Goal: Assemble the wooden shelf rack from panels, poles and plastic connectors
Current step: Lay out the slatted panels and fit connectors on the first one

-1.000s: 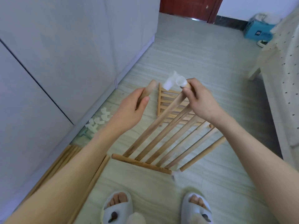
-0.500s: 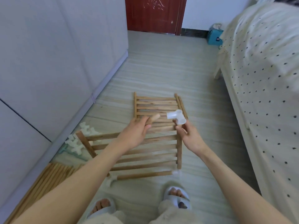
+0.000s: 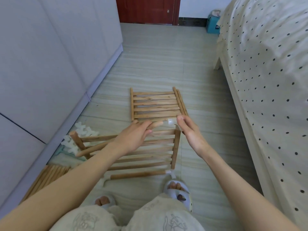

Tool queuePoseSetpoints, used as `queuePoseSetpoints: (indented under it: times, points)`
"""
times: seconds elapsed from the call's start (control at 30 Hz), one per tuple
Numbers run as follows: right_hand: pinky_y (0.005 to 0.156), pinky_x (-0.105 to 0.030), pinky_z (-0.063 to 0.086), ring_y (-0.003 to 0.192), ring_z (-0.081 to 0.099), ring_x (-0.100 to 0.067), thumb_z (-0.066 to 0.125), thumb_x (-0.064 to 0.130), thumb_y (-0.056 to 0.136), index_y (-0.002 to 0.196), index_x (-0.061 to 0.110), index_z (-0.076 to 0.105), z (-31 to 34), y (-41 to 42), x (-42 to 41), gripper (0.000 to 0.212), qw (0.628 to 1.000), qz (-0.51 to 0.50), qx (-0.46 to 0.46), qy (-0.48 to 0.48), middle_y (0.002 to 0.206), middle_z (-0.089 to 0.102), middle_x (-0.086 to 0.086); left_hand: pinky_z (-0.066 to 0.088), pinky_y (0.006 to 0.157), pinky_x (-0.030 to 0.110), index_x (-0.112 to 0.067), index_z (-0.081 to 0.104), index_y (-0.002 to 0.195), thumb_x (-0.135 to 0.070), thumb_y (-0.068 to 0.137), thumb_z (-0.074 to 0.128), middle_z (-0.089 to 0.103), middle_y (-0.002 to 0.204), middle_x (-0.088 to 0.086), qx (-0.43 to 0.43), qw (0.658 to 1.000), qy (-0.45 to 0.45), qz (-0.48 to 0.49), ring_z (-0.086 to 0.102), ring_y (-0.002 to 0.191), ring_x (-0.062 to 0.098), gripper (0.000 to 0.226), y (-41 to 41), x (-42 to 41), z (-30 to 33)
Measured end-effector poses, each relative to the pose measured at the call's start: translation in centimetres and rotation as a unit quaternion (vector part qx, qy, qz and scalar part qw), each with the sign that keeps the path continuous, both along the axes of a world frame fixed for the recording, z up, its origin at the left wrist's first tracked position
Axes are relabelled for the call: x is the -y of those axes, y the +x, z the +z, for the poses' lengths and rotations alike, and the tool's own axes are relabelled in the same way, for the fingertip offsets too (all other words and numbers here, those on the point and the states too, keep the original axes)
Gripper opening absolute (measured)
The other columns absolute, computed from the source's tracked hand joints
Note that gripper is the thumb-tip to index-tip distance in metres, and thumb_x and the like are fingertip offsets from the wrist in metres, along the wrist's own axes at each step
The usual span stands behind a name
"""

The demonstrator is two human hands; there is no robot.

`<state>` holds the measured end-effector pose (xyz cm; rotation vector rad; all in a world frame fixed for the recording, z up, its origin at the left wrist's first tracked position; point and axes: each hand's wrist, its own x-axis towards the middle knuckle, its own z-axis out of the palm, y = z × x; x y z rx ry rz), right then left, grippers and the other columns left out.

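My left hand (image 3: 134, 136) grips a wooden pole (image 3: 155, 124) whose rounded tip points right, toward a clear plastic connector (image 3: 171, 121). My right hand (image 3: 188, 130) pinches that connector at the far right corner of a slatted wooden panel (image 3: 150, 155), which is held up off the floor in front of me. The pole tip sits just left of the connector, with a small gap. Another clear connector (image 3: 169, 172) caps the panel's near pole by my right foot. A second slatted panel (image 3: 155, 104) lies flat on the floor beyond my hands.
White plastic connectors (image 3: 78, 137) lie heaped by the cabinet base on the left. A bundle of wooden poles (image 3: 48, 177) lies along the lower left. A dotted bed (image 3: 266, 80) fills the right side. A red door (image 3: 146, 10) and a blue box (image 3: 212, 26) are far back.
My head has tilted and the panel has turned from upright-slanted to nearly level. My left hand has brought the pole tip rightward, close to the connector in my right hand.
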<state>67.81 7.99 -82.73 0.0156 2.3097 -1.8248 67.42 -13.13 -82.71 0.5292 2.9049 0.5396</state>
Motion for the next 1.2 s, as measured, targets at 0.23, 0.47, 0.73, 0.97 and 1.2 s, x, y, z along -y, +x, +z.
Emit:
queuePoseSetpoints:
  times: [0.23, 0.47, 0.73, 0.97, 1.2]
  points:
    - [0.062, 0.005, 0.034, 0.077, 0.049, 0.004, 0.027, 0.023, 0.102, 0.102, 0.013, 0.052, 0.1, -0.4, 2.1, 0.026, 0.995, -0.084, -0.041, 0.022, 0.090, 0.051, 0.007, 0.041, 0.077, 0.032, -0.019, 0.048, 0.123, -0.031, 0.100, 0.038, 0.062, 0.110, 0.004, -0.149, 0.988, -0.048, -0.020, 0.057, 0.093, 0.024, 0.029, 0.8, -1.4, 2.2]
    - [0.062, 0.003, 0.036, 0.080, 0.054, 0.009, 0.026, 0.019, 0.102, 0.101, 0.011, 0.051, -0.2, 0.7, 2.0, 0.026, 0.996, -0.069, -0.050, -0.019, 0.089, 0.050, 0.010, 0.033, 0.074, 0.029, -0.020, 0.050, 0.126, -0.032, 0.099, 0.040, 0.061, 0.105, 0.004, -0.153, 0.987, -0.043, -0.021, 0.056, 0.092, 0.023, 0.030, 1.1, -1.6, 2.0]
    - [0.064, 0.001, 0.037, 0.071, 0.048, 0.016, 0.025, 0.011, 0.101, 0.092, 0.008, 0.048, -0.8, 1.2, 2.5, 0.025, 0.995, -0.058, -0.067, -0.040, 0.085, 0.048, 0.009, 0.040, 0.068, 0.028, -0.015, 0.051, 0.115, -0.035, 0.096, 0.047, 0.062, 0.098, 0.004, -0.117, 0.993, -0.005, -0.007, 0.058, 0.088, 0.022, 0.028, 0.8, -2.6, 1.5]
    - [0.064, -0.001, 0.036, 0.074, 0.050, 0.006, 0.023, 0.016, 0.102, 0.096, 0.011, 0.048, -1.1, 1.0, 2.7, 0.026, 0.995, -0.073, -0.071, -0.022, 0.083, 0.047, 0.010, 0.037, 0.069, 0.026, -0.015, 0.054, 0.122, -0.032, 0.096, 0.048, 0.065, 0.098, 0.005, -0.079, 0.997, -0.010, -0.016, 0.058, 0.088, 0.019, 0.031, -0.4, -3.0, 1.4]
    - [0.064, 0.003, 0.035, 0.081, 0.050, 0.004, 0.024, 0.022, 0.102, 0.099, 0.016, 0.048, -0.6, 0.2, 2.8, 0.025, 0.994, -0.098, -0.050, 0.007, 0.087, 0.050, 0.010, 0.030, 0.102, 0.036, -0.021, 0.038, 0.139, -0.033, 0.094, 0.051, 0.047, 0.138, 0.000, -0.073, 0.995, -0.068, -0.011, 0.043, 0.126, 0.019, 0.048, -0.4, -0.7, 1.7]
